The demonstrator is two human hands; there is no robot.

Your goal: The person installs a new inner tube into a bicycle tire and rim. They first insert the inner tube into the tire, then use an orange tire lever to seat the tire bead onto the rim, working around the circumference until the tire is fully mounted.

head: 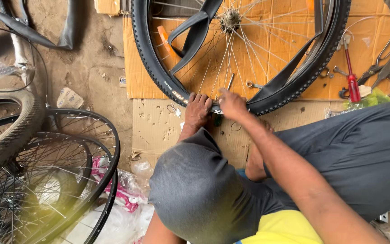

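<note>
now both hands, left hand (198, 110) and right hand (232, 104), are gripping the black knobbly bicycle tyre (159, 72) at its six o'clock edge, wheel stretching toward twelve.

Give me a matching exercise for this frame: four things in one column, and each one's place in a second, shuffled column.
Things:
1. left hand
2. red-handled screwdriver
3. inner tube
4. bare rims

Places:
A. on the cardboard, right of the wheel
B. draped through the wheel's spokes
C. pressed on the knobby tyre at its near edge, beside the right hand
D. stacked at the left, on the ground

Pairs: 1-C, 2-A, 3-B, 4-D
</note>
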